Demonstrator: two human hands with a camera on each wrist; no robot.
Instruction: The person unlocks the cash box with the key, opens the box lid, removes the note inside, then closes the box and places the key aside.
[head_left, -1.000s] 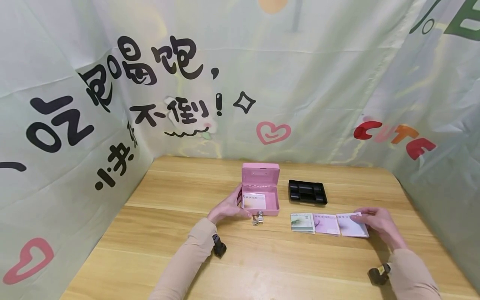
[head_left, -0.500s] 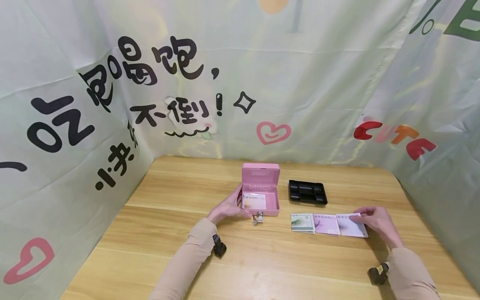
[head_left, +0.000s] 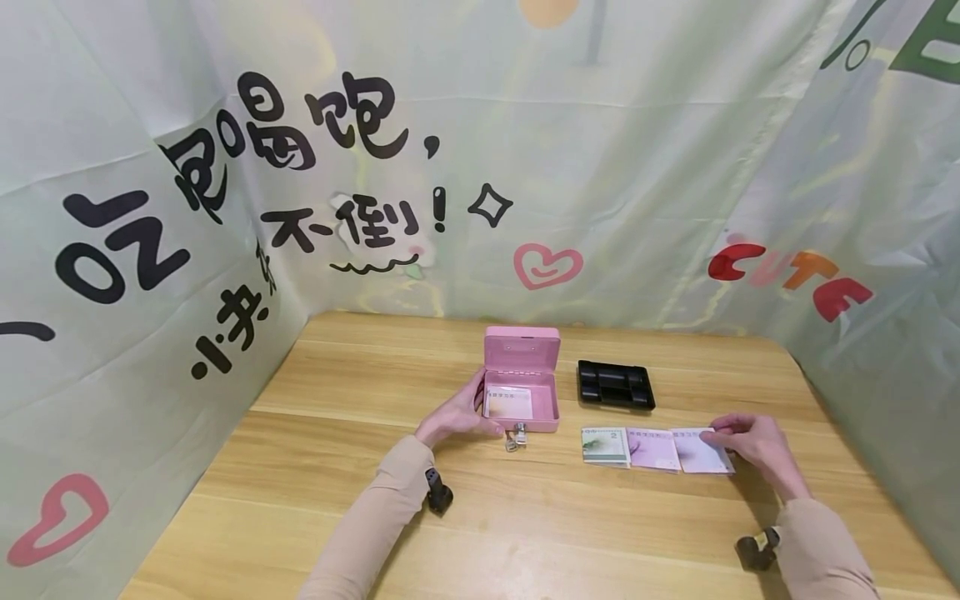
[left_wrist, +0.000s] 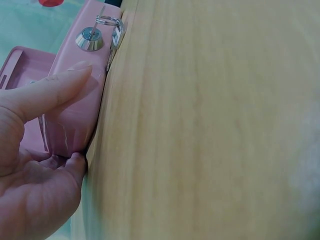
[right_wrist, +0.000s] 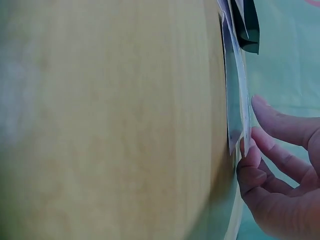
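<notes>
A small pink cash box [head_left: 543, 423] stands on the table with its lid raised. Inside it, on the left, lies a folded pale banknote [head_left: 508, 403]. My left hand [head_left: 459, 412] grips the box's left front corner, thumb along the front and fingers around the side. A key on a ring sits in the silver lock [left_wrist: 89, 40]. To the right, a green banknote [head_left: 604, 446], a pink banknote [head_left: 652, 448] and a bluish banknote [head_left: 699, 454] lie in a row, seemingly stacked. My right hand [head_left: 753, 440] pinches the bluish note's right edge between thumb and curled fingers.
Behind the banknotes lies a black compartment tray [head_left: 615, 385], just right of the cash box. Printed fabric [head_left: 645, 167] encloses the wooden table [head_left: 510, 533] at the back and sides.
The right edge of the bluish banknote has shifted very slightly leftward under my right fingers. My left hand and the cash box have kept their places.
</notes>
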